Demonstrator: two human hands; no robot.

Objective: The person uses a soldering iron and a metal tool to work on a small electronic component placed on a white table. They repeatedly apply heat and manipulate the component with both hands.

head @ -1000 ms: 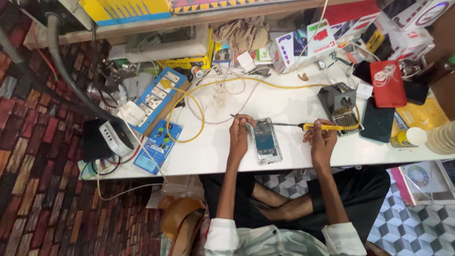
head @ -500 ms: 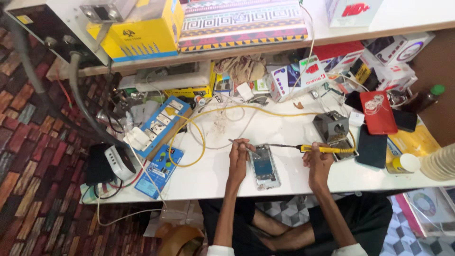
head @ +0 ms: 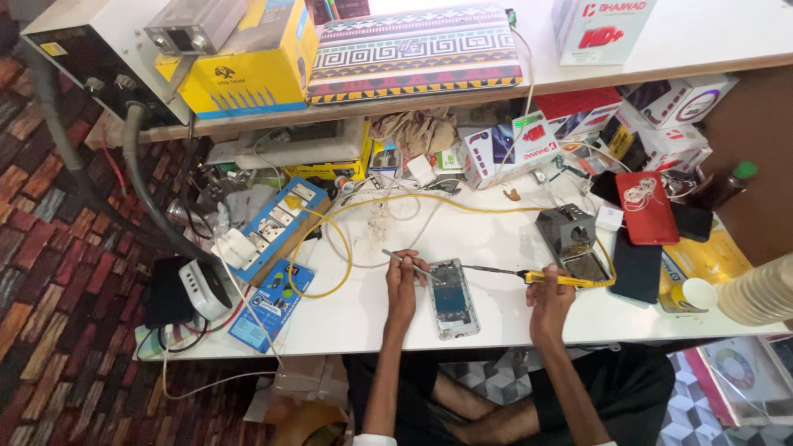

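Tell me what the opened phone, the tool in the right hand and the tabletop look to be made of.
Opened phone: pale silvery frame, likely metal; blue inner parts exposed. Soldering iron in the right hand: yellow handle, probably plastic, with a thin dark metal shaft. Tabletop: smooth white, seemingly laminate.

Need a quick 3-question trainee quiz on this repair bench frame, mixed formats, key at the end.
1. True or false: the opened phone lies between the left hand and the right hand.
2. The right hand holds: A) tweezers B) yellow-handled soldering iron C) cup
3. Fill in: the left hand holds thin metal ____ over the phone's top end.

Key: 1 true; 2 B; 3 tweezers
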